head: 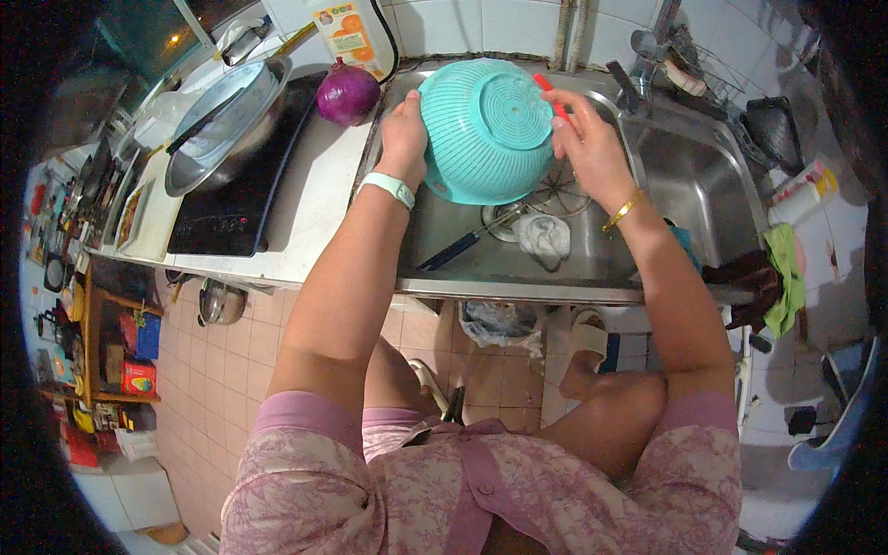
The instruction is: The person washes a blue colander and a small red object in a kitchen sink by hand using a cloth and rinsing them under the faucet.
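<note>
A turquoise plastic colander [451, 146] is tilted over the left basin of a steel sink, its ribbed underside facing me. My left hand [404, 139] grips its left rim. My right hand [590, 142] is at its right side, with the fingers on a red object [544, 83], whose kind I cannot tell. Below the colander, a wire skimmer with a dark handle [449, 251] lies in the basin. Beside it sits a wet, crumpled white cloth [543, 239]. A red onion [347, 94] stands on the counter, left of the sink.
On the left, an induction cooktop [222, 218] bears a steel bowl [182, 182] with another bowl inside. A cutting board [156, 215] lies beyond it. The faucet [628, 90] stands behind the sink's divider, near the right basin [694, 180]. Green [784, 277] and brown cloths [746, 284] hang at the right edge.
</note>
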`<control>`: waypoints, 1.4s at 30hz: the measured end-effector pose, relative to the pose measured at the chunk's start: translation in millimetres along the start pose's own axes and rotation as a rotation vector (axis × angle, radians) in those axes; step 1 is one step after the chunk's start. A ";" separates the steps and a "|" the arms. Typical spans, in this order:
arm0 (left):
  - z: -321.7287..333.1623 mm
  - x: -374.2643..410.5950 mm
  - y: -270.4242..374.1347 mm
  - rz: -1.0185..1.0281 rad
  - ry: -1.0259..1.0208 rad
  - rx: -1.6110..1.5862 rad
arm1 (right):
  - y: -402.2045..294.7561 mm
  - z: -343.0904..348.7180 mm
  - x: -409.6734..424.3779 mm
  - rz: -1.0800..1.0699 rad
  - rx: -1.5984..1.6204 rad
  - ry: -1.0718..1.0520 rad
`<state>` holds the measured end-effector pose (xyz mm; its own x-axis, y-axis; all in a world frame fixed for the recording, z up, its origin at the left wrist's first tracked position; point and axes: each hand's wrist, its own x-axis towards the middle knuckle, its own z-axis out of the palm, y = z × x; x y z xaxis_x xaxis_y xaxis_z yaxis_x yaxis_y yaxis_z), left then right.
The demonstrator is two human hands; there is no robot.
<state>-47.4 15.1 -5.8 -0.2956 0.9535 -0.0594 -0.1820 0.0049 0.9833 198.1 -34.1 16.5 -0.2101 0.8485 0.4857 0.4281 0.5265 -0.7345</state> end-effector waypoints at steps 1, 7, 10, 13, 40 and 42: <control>-1.2 5.2 -2.9 0.006 -0.011 -0.010 | 1.8 -2.7 0.6 0.013 0.063 0.009; -1.5 9.0 -7.5 0.044 0.006 -0.001 | -3.5 -6.1 2.4 0.009 0.145 -0.021; 2.3 2.2 -3.1 0.064 0.020 0.050 | 0.3 -5.9 -0.3 0.052 0.092 -0.099; 0.4 6.2 -7.3 0.073 0.017 0.027 | -1.3 -5.8 -0.6 0.123 0.032 -0.138; 7.6 0.9 -8.9 0.082 -0.004 0.021 | 7.7 -5.5 1.0 -0.196 -0.480 0.069; 6.6 2.3 -10.2 0.079 -0.012 0.008 | 6.7 -5.1 -0.3 -0.198 -0.450 0.059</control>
<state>-40.0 19.3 -14.8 -0.2972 0.9546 0.0201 -0.1516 -0.0680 0.9861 205.5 -31.1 13.9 -0.2813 0.7234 0.6305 0.7249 0.5907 -0.3543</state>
